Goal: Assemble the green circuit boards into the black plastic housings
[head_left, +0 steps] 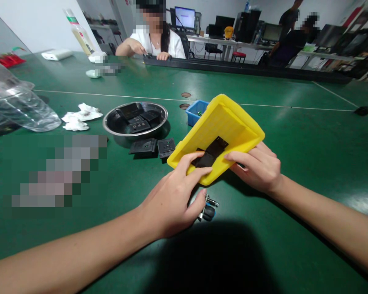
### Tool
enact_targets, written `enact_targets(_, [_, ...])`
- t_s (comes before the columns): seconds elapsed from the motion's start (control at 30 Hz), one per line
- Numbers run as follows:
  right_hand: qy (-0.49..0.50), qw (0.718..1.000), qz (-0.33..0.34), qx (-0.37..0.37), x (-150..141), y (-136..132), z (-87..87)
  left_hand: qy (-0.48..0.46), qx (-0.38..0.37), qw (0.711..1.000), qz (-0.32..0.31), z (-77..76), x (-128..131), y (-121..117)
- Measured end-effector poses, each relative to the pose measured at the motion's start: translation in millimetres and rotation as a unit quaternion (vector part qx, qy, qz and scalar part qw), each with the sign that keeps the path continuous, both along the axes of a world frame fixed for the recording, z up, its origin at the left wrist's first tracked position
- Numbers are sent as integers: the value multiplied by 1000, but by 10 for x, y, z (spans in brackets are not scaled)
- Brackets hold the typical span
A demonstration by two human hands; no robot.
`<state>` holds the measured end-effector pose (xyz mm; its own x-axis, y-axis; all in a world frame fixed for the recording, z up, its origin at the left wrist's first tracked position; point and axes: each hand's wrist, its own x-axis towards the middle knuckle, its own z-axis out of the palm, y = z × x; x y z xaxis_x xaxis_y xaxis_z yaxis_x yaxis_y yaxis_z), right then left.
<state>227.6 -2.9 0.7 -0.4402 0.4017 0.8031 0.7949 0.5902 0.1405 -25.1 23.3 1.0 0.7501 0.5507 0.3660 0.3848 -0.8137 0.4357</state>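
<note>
A yellow plastic tray (236, 122) is tilted up above the table, its inside facing me. My right hand (260, 167) grips its right edge, thumb inside and the other fingers behind. Small flat black parts (216, 148) lie low in the tray. My left hand (178, 196) reaches over the tray's near edge with fingers apart; the index fingertip touches the black parts, while the thumb stays below the rim. Beneath that thumb, a small metal and black object (208, 210) rests on the table, partly covered, its kind unclear.
A steel bowl (110, 130) holds several black parts, with stacked black pieces (144, 147) beside it. Behind the tray sits a blue bin (192, 118) containing small green items. Crumpled tissue (79, 118) and a clear plastic container (21, 102) are left. A person (159, 36) sits opposite.
</note>
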Motion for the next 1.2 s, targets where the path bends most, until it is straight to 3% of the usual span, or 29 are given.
enact_targets(0.27, [20, 1000, -15, -16, -6, 15, 10, -44, -9, 999, -31, 9, -7, -21])
enact_targets(0.43, [150, 983, -63, -83, 19, 34, -21, -112, -25, 993, -29, 63, -36, -65])
enact_targets(0.63, [380, 903, -133, -152, 280, 218, -100, -74, -62, 994, -50, 74, -55, -58])
enact_targets(0.93, [533, 798, -217, -182, 807, 472, -140, 19, -71, 994, -79, 51, -60, -9])
enact_targets(1.03, [524, 792, -243, -199, 869, 472, -144, 39, -55, 995, -68, 27, -69, -13])
enact_targets(1.2, [485, 811, -254, -206, 909, 434, -146, 64, -29, 997, -40, 15, -87, -14])
